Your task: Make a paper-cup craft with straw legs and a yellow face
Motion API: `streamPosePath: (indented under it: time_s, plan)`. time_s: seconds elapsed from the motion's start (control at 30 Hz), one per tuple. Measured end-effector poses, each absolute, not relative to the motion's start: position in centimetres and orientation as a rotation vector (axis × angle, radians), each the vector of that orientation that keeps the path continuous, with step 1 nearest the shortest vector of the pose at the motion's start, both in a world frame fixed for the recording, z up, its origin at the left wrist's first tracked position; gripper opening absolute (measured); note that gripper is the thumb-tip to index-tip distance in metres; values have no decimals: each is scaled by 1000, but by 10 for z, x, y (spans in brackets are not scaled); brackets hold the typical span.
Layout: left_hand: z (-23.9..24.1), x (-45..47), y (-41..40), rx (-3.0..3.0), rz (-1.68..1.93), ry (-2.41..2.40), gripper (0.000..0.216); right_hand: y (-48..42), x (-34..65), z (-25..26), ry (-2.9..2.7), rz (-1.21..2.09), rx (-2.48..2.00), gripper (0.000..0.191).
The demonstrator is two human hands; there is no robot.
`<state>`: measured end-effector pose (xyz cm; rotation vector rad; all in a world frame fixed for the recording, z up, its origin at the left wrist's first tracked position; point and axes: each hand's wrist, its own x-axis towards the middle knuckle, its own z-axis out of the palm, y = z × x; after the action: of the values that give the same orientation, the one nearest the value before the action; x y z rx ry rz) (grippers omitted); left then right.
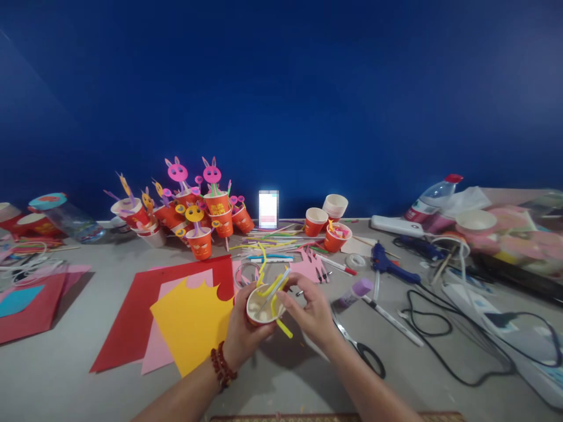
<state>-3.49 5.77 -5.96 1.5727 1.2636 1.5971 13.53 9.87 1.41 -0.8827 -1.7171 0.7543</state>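
My left hand (pixel 243 325) is wrapped round a paper cup (pixel 254 317), its open mouth tipped toward me. Yellow pipe cleaners (pixel 284 328) stick out of the cup, one rising at the back and one bending over the front rim. A thin pale straw (pixel 278 283) leans among them. My right hand (pixel 310 308) is at the cup's right rim, thumb and fingers closed around a yellow pipe cleaner; the exact contact is partly hidden. Left of the cup lie yellow (pixel 193 322), pink and red sheets of paper.
Decorated red cups (pixel 201 242) with paper animal faces stand at back left. Scissors (pixel 358 346), a glue stick (pixel 354 292), a white pen (pixel 391 319) and a blue glue gun (pixel 389 265) lie right of my hands. Black cable (pixel 457 366) loops near a power strip (pixel 492 322).
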Motion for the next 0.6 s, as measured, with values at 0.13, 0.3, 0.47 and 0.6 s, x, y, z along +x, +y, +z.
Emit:
streamPosePath:
  time_s: [0.13, 0.3, 0.47, 0.6]
  plan:
    - [-58, -34, 59, 1520, 1598, 1267, 65, 101, 139, 12, -1631, 833, -853, 16]
    - [-53, -33, 61, 1510, 1604, 1274, 66, 107, 144, 9, -1585, 869, -843, 19]
    - [-58, -36, 60, 1513, 1607, 1324, 65, 94, 155, 34, -1617, 759, -870, 10]
    - [-66, -40, 61, 1525, 1613, 1374, 68, 64, 183, 48, -1742, 570, -792, 14]
